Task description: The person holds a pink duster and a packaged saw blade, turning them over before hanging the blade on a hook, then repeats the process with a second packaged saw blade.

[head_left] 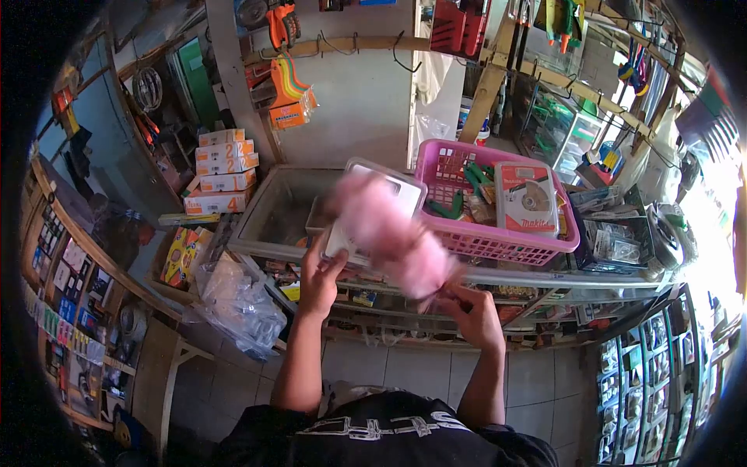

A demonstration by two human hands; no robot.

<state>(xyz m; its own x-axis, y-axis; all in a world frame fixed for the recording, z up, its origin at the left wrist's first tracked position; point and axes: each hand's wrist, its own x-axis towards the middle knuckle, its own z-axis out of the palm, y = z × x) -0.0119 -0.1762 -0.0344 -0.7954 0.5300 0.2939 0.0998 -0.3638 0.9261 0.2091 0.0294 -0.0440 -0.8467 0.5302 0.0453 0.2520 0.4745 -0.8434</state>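
A pink, fluffy duster (381,226), blurred by motion, slants across the front of a clear-lidded case (405,192). My right hand (473,315) is closed on the duster's lower right end. My left hand (317,284) grips the case at its lower left edge, with the thumb on its face. The duster hides much of the case. Just right of the case stands a pink basket (498,240) holding green-handled items and a red and white Makita blade pack (527,198).
A grey bin (268,206) stands left of the case, beside stacked orange and white boxes (226,183). A clear plastic bag (241,307) hangs at the counter's left. A black tray of packets (618,241) sits right of the basket. Hooks line a wooden rail (334,45) above.
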